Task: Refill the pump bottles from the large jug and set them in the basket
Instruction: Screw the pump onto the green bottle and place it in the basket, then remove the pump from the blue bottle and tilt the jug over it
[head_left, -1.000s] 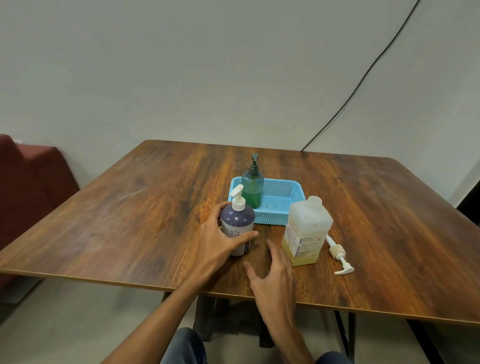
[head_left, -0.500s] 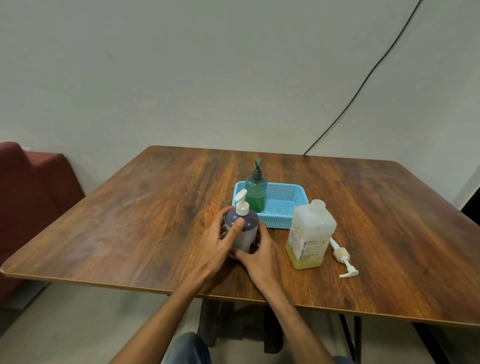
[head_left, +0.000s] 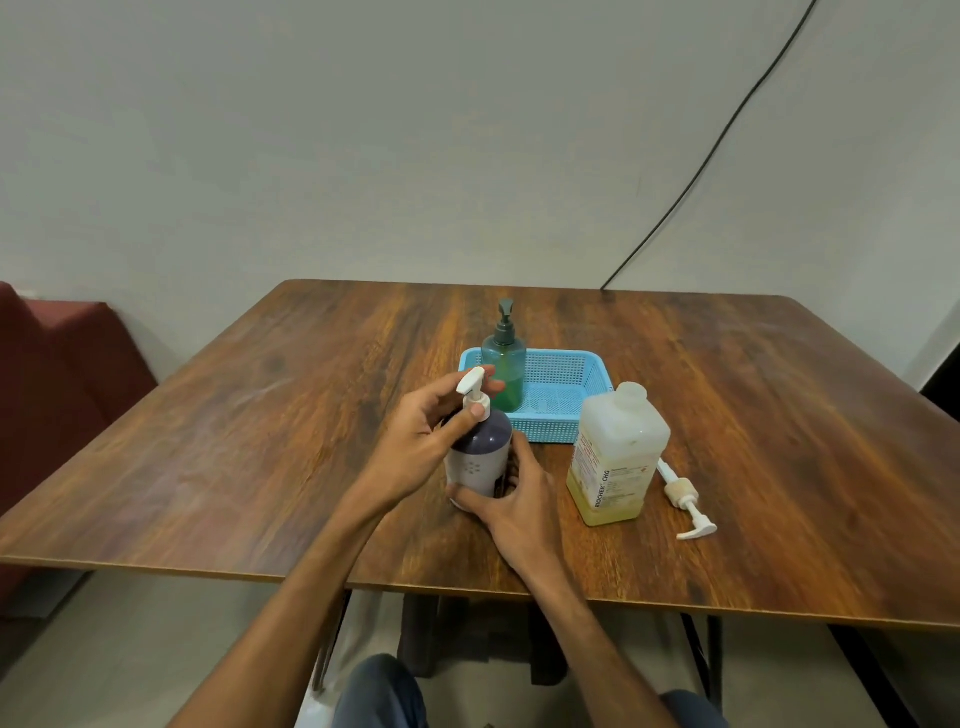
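Upright purple pump bottle (head_left: 480, 457) just before blue basket (head_left: 551, 429); green bottle (head_left: 503, 375) stands inside; jug (head_left: 618, 457) beside, right.

Left hand (head_left: 421, 441) has climbed to the purple bottle's (head_left: 480, 460) pump (head_left: 475, 397); right hand (head_left: 522, 501) now grips its base.

The left hand (head_left: 415, 441) and right hand (head_left: 522, 506) hide parts of the purple bottle (head_left: 480, 449) from us. We cannot read the fine print on the jug (head_left: 618, 447). The left edge cuts the red seat (head_left: 52, 379), the top edge the cable (head_left: 698, 166).
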